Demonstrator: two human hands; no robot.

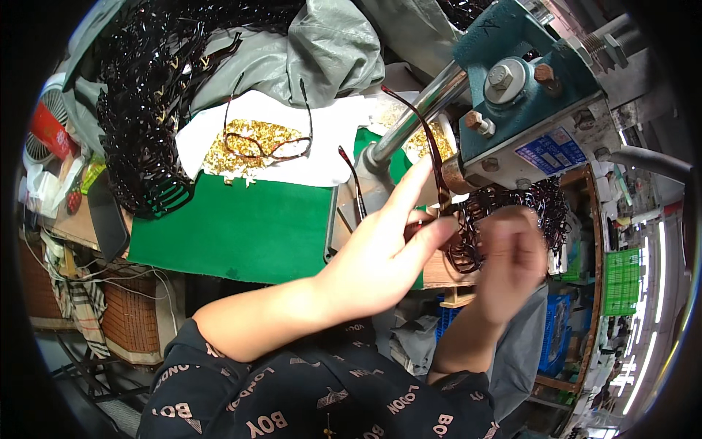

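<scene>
My left hand (pixel 380 252) pinches a dark eyeglass frame (pixel 438 172) between thumb and fingers, below the head of a teal machine. One temple of the frame rises past my index finger; the other sticks up left of the hand. Beside it, my right hand (pixel 512 256) is smeared by motion, its fingers curled, and whether it holds anything cannot be made out. It is in front of a heap of dark eyeglass frames (pixel 548 205). Farther left, another eyeglass frame (pixel 292 149) lies with its temples spread on a white sheet (pixel 333 157), over small gold-coloured pieces (pixel 248 168).
The teal machine (pixel 479 51) with its steel column (pixel 417 110) stands at the far right. A green mat (pixel 234 227) covers the bench. Many dark eyeglass frames (pixel 135 124) pile up at left, beside a grey cloth (pixel 333 51). A blue crate (pixel 556 333) is lower right.
</scene>
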